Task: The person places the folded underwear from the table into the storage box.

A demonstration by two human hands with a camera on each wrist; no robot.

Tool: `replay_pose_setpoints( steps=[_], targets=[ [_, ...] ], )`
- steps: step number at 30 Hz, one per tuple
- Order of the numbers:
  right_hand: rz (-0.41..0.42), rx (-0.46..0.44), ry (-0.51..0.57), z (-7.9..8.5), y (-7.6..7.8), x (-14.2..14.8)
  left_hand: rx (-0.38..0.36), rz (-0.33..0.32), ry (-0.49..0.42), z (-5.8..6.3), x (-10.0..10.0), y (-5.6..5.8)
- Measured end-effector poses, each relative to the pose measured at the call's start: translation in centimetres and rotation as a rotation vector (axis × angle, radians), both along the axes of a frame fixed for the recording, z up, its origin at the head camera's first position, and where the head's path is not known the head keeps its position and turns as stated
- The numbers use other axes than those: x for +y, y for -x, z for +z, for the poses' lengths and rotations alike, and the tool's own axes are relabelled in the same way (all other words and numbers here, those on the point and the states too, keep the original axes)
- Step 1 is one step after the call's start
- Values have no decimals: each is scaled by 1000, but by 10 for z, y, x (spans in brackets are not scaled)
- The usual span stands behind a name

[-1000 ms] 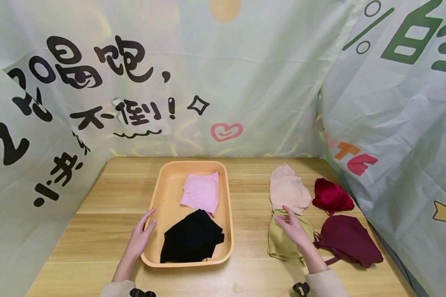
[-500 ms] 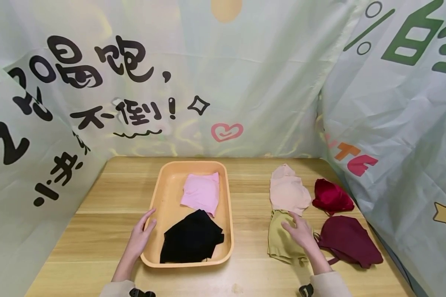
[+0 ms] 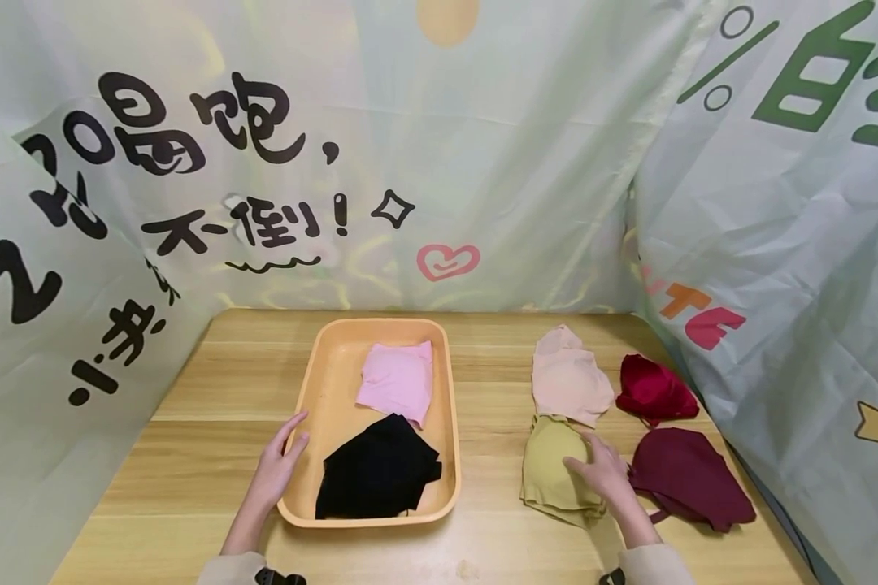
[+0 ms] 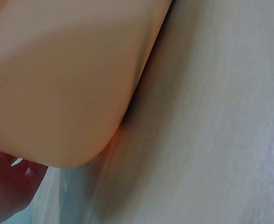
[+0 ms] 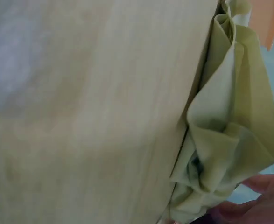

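My left hand (image 3: 278,463) rests at the left rim of an orange tray (image 3: 452,439), fingertips over its edge. In the left wrist view, part of this hand (image 4: 13,186) shows beside the tray wall (image 4: 66,102). Inside the tray lie a pink folded garment (image 3: 397,375) and a black one (image 3: 379,471). My right hand (image 3: 606,470) holds the right side of a yellow-green bra (image 3: 552,463), thumb on its upper face. Seen from the right wrist, the bra's fabric (image 5: 230,116) is folded and bunched, with fingers (image 5: 263,184) against it.
Beyond the yellow-green bra lies a pale pink garment (image 3: 571,378). A red bra (image 3: 654,388) and a burgundy bra (image 3: 691,475) sit at the right side of the wooden table (image 3: 490,487). Printed curtains (image 3: 527,162) enclose the back and both sides.
My right hand has moved right and toward me, onto the right side of the yellow-green bra, which now bulges and sits slightly further left. My left hand and the tray stay put.
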State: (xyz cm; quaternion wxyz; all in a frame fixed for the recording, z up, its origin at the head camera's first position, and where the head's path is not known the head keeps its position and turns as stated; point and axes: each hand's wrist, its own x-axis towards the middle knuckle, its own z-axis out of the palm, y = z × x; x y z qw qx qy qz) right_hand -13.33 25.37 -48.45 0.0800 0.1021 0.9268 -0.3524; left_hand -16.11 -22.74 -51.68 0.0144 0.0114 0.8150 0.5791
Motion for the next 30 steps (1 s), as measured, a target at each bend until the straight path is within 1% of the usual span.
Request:
replay_pose_setpoints(
  steps=[4, 7, 14, 18, 21, 25, 27, 30],
  targets=[
    [0, -52, -15, -2, 0, 4, 11, -5, -4, 1, 1, -1],
    [10, -70, -35, -3, 1, 7, 16, -3, -2, 1, 1, -1],
    [29, -84, -25, -5, 3, 11, 21, -10, -2, 3, 2, -3],
    [19, -84, -13, -8, 1, 11, 11, -6, 2, 2, 2, -2],
    [12, -83, 30, -11, -1, 8, 3, -1, 1, 2, 2, -1],
    [13, -82, 90, -9, -4, 6, 3, 2, 4, 2, 2, -1],
    [12, -93, 122, -7, -4, 5, 6, 2, 11, 2, 2, -1],
    [9, -107, 201, -1, -5, 5, 5, 3, 14, 3, 2, -2]
  ],
)
